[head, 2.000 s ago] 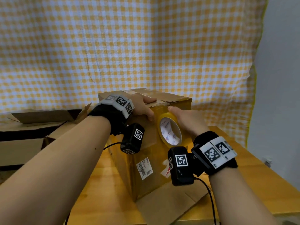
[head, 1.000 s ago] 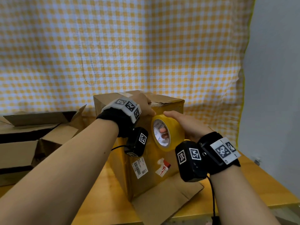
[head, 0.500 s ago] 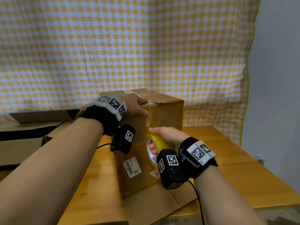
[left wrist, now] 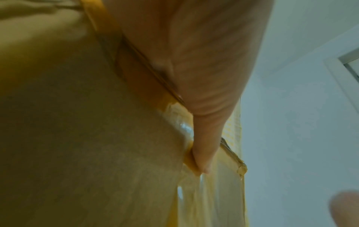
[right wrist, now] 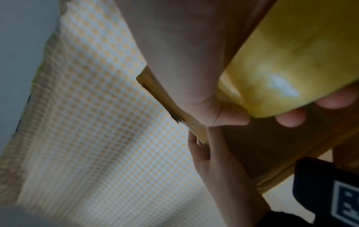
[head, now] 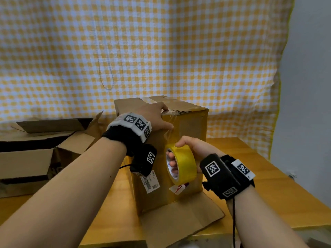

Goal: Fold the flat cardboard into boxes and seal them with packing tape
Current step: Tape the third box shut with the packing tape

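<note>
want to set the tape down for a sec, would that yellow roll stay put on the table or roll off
The tape roll is a round ring, so on its rim it would likely roll across the smooth wooden table. Laid flat on its side it should stay. It looks rigid: the right hand grips it through the core without deforming it.

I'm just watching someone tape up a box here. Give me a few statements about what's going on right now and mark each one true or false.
1. The right hand holds a yellow tape roll, fingers through its core. True.
2. The left hand rests flat on the wooden table. False: it presses on the top front edge of the upright cardboard box.
3. A white barcode label is stuck on the box's front side. True.
4. The tape roll lies on the table. False: it is held up in front of the box.
5. Other opened cardboard lies left of the box. True.
</note>
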